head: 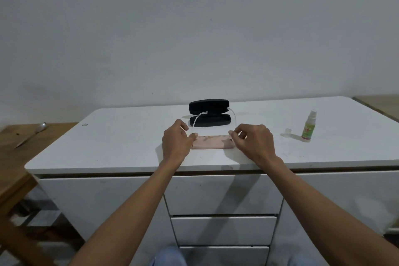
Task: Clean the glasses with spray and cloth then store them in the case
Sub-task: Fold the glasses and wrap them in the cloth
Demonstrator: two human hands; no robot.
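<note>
Left hand (176, 136) and right hand (252, 137), fingers pinching clear glasses (212, 127), above pink cloth (212, 142), open black case (209, 112) behind

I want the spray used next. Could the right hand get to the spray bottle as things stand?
Probably not at once: the right hand is pinching the glasses, as is the left hand. Once it lets go, the way looks free; only the small clear cap stands before the spray bottle.

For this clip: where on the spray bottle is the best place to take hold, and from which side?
Grip the spray bottle around its green body, coming from its left side. It stands upright with its loose cap off beside it, so a side grip leaves the nozzle free.
</note>
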